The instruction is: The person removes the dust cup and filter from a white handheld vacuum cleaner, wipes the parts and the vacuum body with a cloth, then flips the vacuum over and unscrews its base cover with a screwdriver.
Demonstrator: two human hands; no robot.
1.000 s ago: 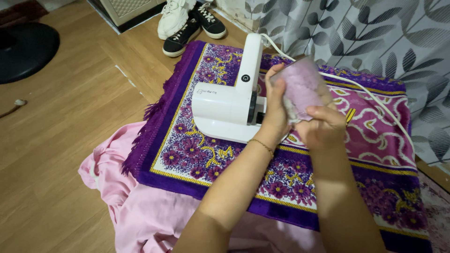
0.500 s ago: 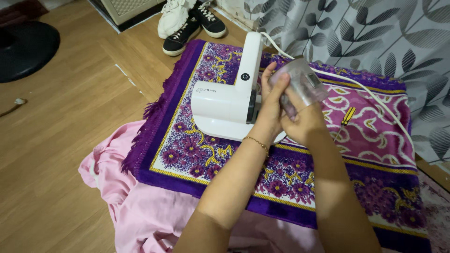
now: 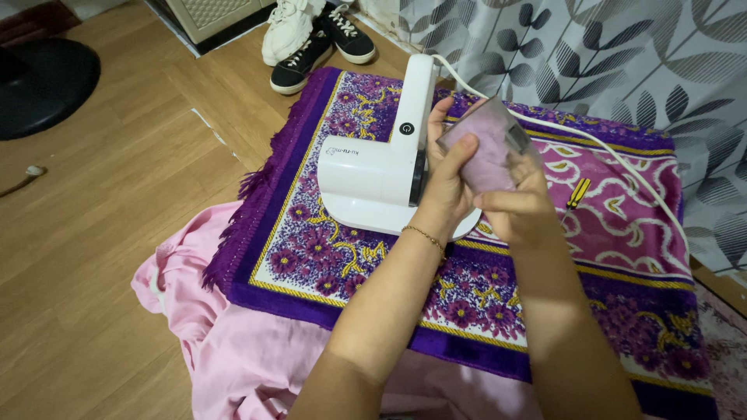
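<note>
Head view, looking down. Both hands are raised together over a purple floral mat, and between them they hold a clear dust cup packed with pinkish-purple lint.

Left hand: grip closed around the cup's left side, thumb pressed on its front face, fingers curled behind. A thin gold bracelet sits on this wrist.

Right hand: grip closed on the cup's lower right, fingers wrapped beneath it, thumb across the bottom edge. The cup is tilted, its upper corner pointing away from the person, and it hangs above the mat, just right of the vacuum and clear of it.

White handheld mite vacuum: rests flat on the mat, upright handle rising toward the far edge, round power button on the handle's lower part. A white power cord runs from the handle top across the mat's right half toward the curtain side.

A small screwdriver with a yellow-and-black handle lies on the mat right of the hands, apart from them.

The mat lies over a pink cloth, which spills out at the near left corner onto the wooden floor. Far side: a white sneaker and a pair of black sneakers just beyond the mat's corner; a grey leaf-patterned curtain at right; a black round base at upper left.
</note>
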